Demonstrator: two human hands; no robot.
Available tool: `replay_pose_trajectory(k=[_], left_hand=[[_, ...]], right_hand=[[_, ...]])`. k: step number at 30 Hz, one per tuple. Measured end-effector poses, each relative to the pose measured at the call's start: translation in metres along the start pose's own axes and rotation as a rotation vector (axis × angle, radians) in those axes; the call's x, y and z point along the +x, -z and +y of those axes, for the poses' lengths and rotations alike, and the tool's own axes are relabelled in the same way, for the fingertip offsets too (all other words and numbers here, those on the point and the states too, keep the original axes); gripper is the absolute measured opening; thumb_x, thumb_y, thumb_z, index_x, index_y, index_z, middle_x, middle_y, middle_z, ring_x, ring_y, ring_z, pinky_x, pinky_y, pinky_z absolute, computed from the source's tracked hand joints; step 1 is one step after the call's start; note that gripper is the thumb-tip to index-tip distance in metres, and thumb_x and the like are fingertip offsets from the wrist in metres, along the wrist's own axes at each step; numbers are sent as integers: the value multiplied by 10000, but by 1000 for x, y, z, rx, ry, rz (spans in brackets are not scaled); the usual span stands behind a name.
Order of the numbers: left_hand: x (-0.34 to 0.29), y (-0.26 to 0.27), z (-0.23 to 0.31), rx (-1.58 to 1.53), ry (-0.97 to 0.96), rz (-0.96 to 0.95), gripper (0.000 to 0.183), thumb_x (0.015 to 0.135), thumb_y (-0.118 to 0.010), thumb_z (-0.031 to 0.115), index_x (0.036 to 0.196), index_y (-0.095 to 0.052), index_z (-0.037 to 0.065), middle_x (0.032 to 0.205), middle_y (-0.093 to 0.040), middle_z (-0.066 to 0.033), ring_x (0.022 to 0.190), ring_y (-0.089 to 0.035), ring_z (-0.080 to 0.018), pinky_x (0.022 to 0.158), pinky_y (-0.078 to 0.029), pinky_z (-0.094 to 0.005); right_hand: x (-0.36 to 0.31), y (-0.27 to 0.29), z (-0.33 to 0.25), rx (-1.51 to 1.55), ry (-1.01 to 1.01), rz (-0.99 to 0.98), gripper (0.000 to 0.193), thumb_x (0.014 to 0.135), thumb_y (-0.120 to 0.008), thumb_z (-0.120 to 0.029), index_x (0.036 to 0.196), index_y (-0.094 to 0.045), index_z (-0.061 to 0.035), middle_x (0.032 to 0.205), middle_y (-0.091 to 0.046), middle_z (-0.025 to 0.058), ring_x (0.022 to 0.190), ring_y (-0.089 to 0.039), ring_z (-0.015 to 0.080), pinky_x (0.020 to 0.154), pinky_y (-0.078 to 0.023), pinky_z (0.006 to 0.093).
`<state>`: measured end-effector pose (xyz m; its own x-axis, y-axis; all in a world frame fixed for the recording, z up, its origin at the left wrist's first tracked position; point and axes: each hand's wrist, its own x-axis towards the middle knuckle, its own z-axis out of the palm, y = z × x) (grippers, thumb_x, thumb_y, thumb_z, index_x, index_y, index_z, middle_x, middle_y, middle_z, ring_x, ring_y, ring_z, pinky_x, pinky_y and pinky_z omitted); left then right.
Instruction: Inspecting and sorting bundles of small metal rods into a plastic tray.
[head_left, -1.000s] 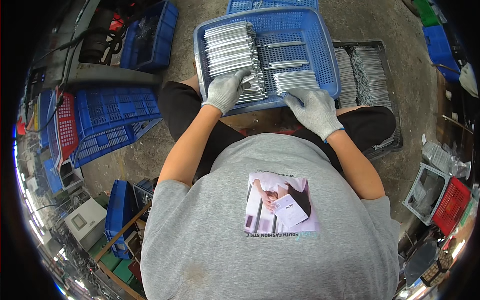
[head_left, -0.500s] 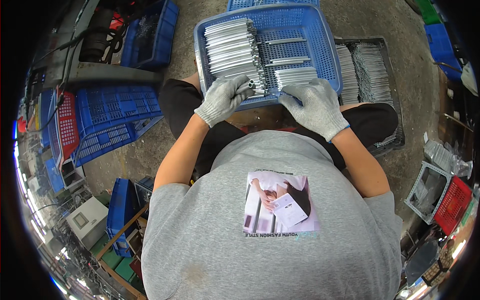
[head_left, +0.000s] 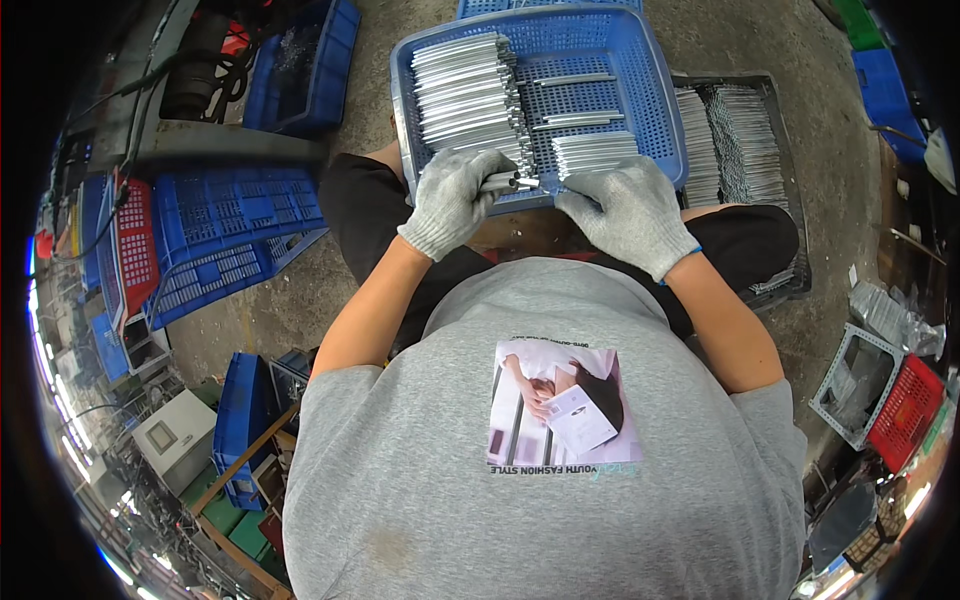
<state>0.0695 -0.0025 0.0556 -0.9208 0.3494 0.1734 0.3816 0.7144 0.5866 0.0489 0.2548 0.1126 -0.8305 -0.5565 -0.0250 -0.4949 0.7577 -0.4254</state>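
Observation:
My left hand (head_left: 455,195), in a grey knit glove, is closed round a few thin metal tubes (head_left: 502,183), whose ends point toward my other hand. My right hand (head_left: 628,212), gloved the same way, has its thumb and fingers drawn together just right of those ends. Whatever lies in its fingertips is too small or too hidden to name. Both hands are over the near rim of a blue perforated basket (head_left: 640,80). A tall stack of silvery tubes (head_left: 465,90) fills the basket's left side, and a smaller row of tubes (head_left: 592,152) lies at its right front.
Beyond my right knee, a dark crate (head_left: 768,95) holds rows of thin metal rods (head_left: 745,140). Blue crates (head_left: 235,215) and a red crate (head_left: 135,240) stand at the left. Farther right lies a red basket (head_left: 905,410) beside a grey frame (head_left: 852,385).
My left hand has shifted slightly right, bringing the tube ends closer to my right fingertips. The right hand has barely moved.

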Motion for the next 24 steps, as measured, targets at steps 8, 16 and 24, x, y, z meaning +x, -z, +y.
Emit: replay_pose_trajectory(k=[8, 16, 24], left_hand=[[-1, 7, 9, 49, -65, 34, 253, 787, -679, 32, 1024, -737, 98, 839, -738, -28, 762, -655, -247, 814, -504, -370], [-4, 2, 9, 51, -39, 82, 249, 787, -695, 42, 1024, -743, 103, 834, -739, -23, 758, -658, -250, 808, -500, -367], [-6, 5, 8, -32, -78, 116, 241, 794, -695, 37, 1022, -744, 97, 800, -734, -22, 726, -655, -245, 794, -494, -357]], right_hand=[[4, 3, 0, 94, -77, 54, 202, 912, -728, -261, 889, -841, -95, 630, -729, 78, 472, -617, 231, 507, -478, 329], [4, 5, -3, 74, -84, -100, 248, 932, -708, -303, 927, -845, -95, 655, -741, 78, 489, -625, 243, 531, -491, 343], [10, 11, -4, 143, -144, -63, 293, 954, -685, -338, 954, -844, -92, 713, -761, 95, 536, -639, 252, 569, -503, 359]])
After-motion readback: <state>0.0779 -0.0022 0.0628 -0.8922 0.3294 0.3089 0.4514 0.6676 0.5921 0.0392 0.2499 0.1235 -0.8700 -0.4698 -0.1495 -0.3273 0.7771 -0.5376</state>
